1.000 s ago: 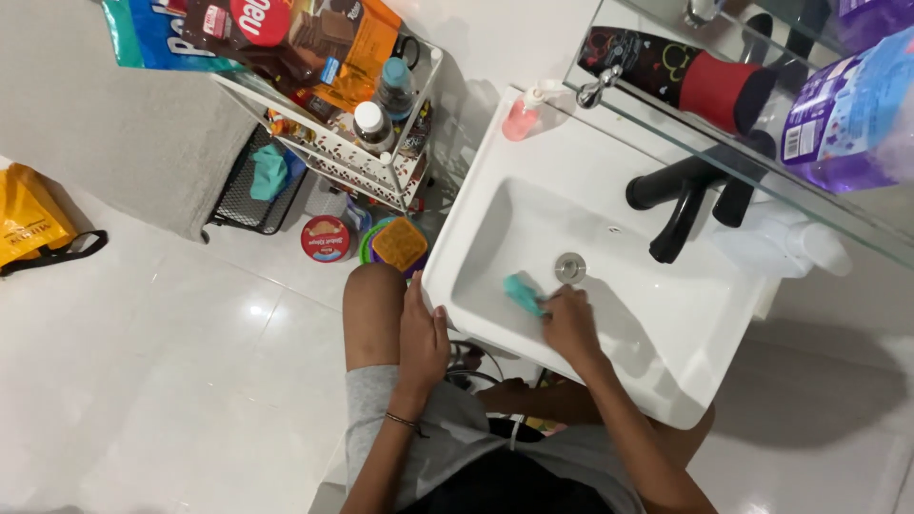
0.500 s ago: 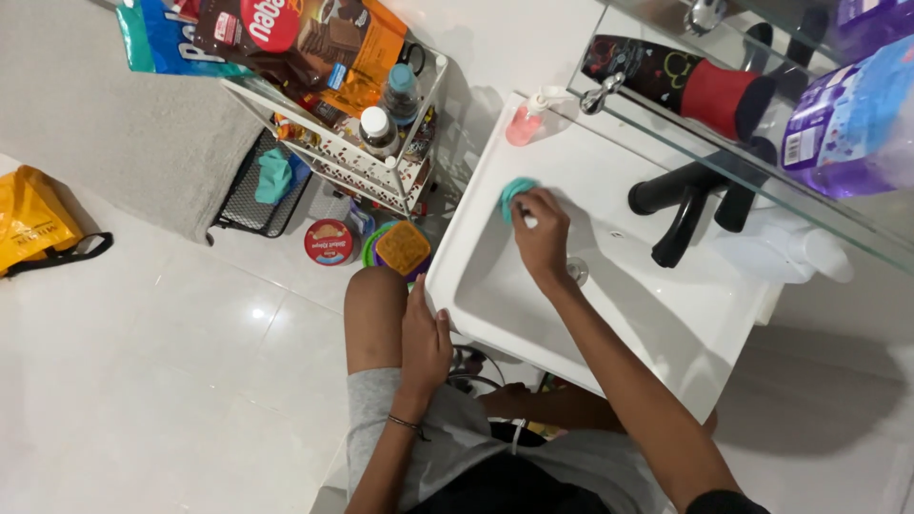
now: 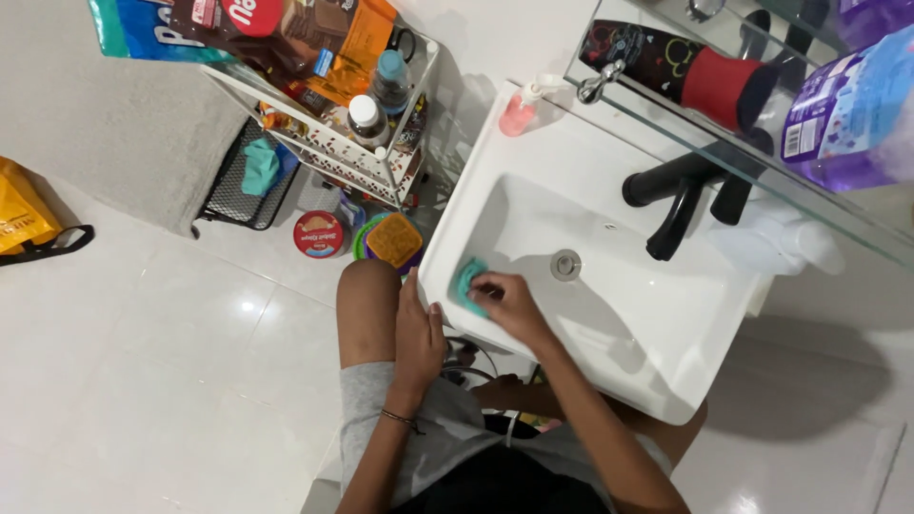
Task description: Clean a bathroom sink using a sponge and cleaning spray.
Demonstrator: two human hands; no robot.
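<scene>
My right hand [image 3: 507,303] presses a teal sponge [image 3: 466,280] against the inner left wall of the white sink [image 3: 666,352], close to its near corner. My left hand [image 3: 419,335] rests flat on my bare left knee, just outside the sink's rim, fingers spread and holding nothing. The round metal drain [image 3: 566,264] lies a short way right of the sponge. A black tap [image 3: 678,202] rises at the sink's far side.
A pink soap dispenser [image 3: 521,112] stands on the sink's far left corner. A white wire rack [image 3: 333,152] with bottles and packets stands left of the sink, round tins [image 3: 320,234] on the floor beneath. A glass shelf [image 3: 762,124] carries a purple bottle. A yellow bag [image 3: 24,214] lies far left.
My right hand with the sponge went from near the drain up to the sink's far left rim, then came back down to the near left wall. The left hand stayed on my knee.
</scene>
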